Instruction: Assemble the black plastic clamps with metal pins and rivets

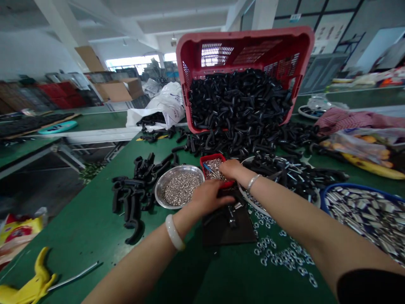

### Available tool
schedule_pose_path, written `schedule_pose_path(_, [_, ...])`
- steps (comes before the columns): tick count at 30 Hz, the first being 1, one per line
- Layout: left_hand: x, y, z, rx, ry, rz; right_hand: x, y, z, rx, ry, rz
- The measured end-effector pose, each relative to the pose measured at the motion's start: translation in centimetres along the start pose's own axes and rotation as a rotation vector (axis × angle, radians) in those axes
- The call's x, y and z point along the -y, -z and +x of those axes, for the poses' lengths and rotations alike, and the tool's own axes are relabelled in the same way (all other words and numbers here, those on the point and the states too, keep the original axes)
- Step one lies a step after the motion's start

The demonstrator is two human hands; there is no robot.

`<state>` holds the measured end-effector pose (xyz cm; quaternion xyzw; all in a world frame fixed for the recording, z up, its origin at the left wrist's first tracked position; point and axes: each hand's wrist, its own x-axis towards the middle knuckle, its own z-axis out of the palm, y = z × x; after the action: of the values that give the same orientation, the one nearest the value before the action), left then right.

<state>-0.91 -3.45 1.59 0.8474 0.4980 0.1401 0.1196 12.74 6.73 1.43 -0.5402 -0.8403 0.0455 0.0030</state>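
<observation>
Right hand [232, 169] at small red plastic tray [209, 156] of silvery metal pins [211, 173]; left hand [205, 196] over black plastic part [232, 221] (fingers [224, 169] of both: grip indiscernible).

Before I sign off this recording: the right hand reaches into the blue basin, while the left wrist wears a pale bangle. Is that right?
Not quite: the head view shows the right hand reaching into the small red tray, not the blue basin. The left wrist does wear a pale bangle.
</observation>
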Motion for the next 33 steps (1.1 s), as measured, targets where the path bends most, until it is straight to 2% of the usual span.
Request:
schedule_pose_path(2, [0.9, 1.0, 1.9, -0.035, 0.194, 0.13, -0.3, 0.1, -0.5, -0.001, -0.021, -0.013])
schedule_pose_path(4, [1.8, 1.2, 3.9, 0.049, 0.269, 0.248, -0.5, 0.2, -1.1, -0.021, -0.042, -0.015])
schedule_pose_path(7, [2.5, 0.4, 6.2, 0.13, 0.277, 0.279, -0.7, 0.0, -1.7, -0.069, -0.062, 0.018])
schedule_pose_path(11, [2.6, -0.4, 7.0, 0.139, 0.274, 0.269, -1.4, 0.2, -2.7, -0.141, -0.045, 0.116])
schedule_pose_path(14, [2.7, 0.3, 6.4, 0.131, 0.279, 0.247, -2.1, 0.8, -4.6, -0.178, -0.029, 0.192])
schedule_pose_path(17, [2.4, 0.9, 4.9, 0.055, 0.264, 0.113, -2.4, 0.9, -7.9, -0.162, 0.021, 0.295])
schedule_pose_path(20, [1.4, 0.3, 2.8, 0.033, 0.166, -0.097, -2.1, 0.0, -11.5, -0.107, 0.073, 0.376])
schedule_pose_path(23, [-0.1, -1.0, 0.6, 0.101, 0.104, -0.121, -1.7, -1.2, -13.8, -0.098, 0.054, 0.346])
schedule_pose_path(28, [-1.4, -1.8, -1.0, 0.091, 0.177, -0.045, -1.6, -2.1, -14.5, -0.124, -0.027, 0.273])
schedule_pose_path(33, [-1.6, -1.5, -1.1, 0.073, 0.155, 0.046, -1.2, -2.0, -14.7, -0.137, -0.054, 0.186])
